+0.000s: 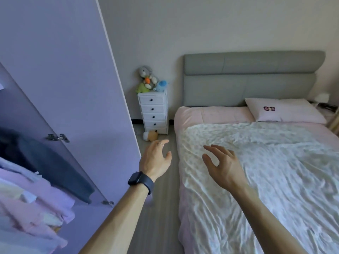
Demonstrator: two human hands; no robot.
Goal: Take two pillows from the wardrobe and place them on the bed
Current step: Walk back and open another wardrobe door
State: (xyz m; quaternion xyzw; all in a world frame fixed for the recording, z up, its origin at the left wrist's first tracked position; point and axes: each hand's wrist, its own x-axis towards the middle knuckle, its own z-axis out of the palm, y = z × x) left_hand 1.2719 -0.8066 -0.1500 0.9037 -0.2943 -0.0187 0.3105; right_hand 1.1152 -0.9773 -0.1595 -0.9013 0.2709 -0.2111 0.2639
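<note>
The bed [256, 180] fills the right side, with a grey padded headboard [251, 79], a pink sheet and a crumpled white flowered cover [266, 171] spread over most of it. On the left the lilac wardrobe door [60, 79] stands open, and clothes [33, 198] in pink, pale purple and dark blue hang in front of it at the lower left. One pillow [286, 110], white with a small pink bow picture and no readable writing, lies at the head of the bed on its right side, against the headboard. A white chest of drawers [153, 112] stands between wardrobe and bed, with soft toys [149, 80] on top and another toy [151, 135] on the floor at its foot. Both arms reach forward, bare. The left hand [156, 160] hovers over the floor strip beside the bed, fingers spread and loosely curled, holding nothing, with a dark watch [140, 182] on the wrist and a thin ring [160, 144] on one finger. The right hand [222, 164] hovers over the cover's near corner, likewise open and empty.
</note>
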